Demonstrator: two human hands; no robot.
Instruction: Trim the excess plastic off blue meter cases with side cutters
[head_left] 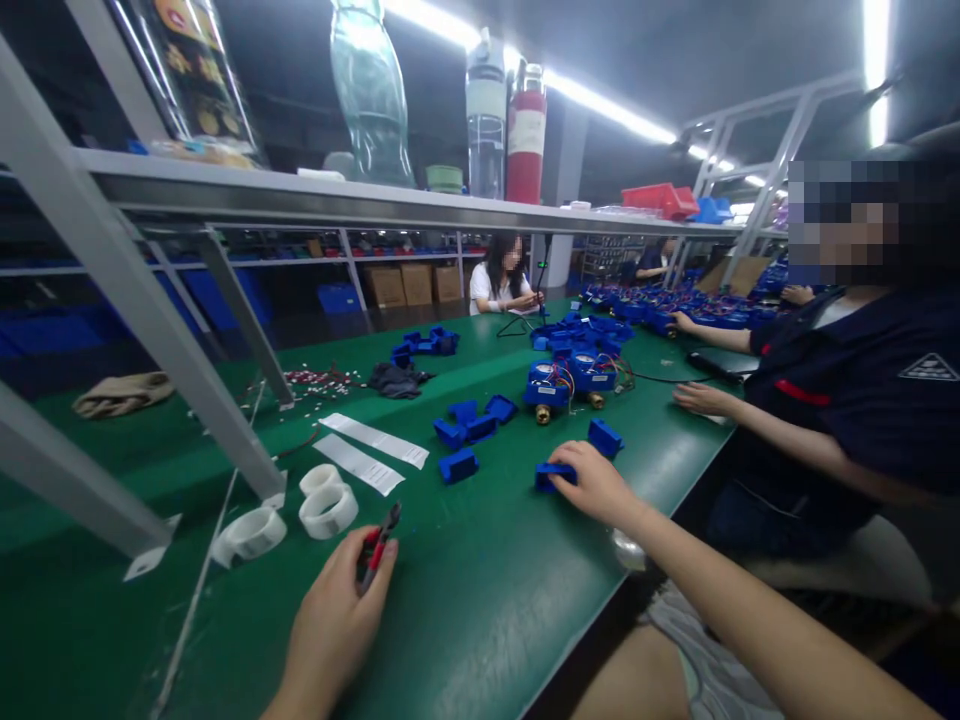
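Observation:
My left hand [341, 600] is closed around a pair of pliers [380, 550] with red and dark handles, its dark jaws pointing up and away. Between the thumb and fingers of my right hand [596, 482] is a small blue plastic case [547, 477], at or just above the green tabletop. A similar blue case [605, 437] lies just beyond that hand. Left of it rests another blue case [459, 465], near a small group of blue cases [472, 424]. Two blue meters [547, 385] with colored wires and brass fittings stand farther back.
Label rolls [328, 510] and flat label strips [362, 465] lie to the left, beside the metal shelf leg [247, 440]. A shelf [375, 205] with bottles crosses above the table. At the right sits a co-worker [840, 380], hands on the table. More blue parts [585, 330] are piled behind.

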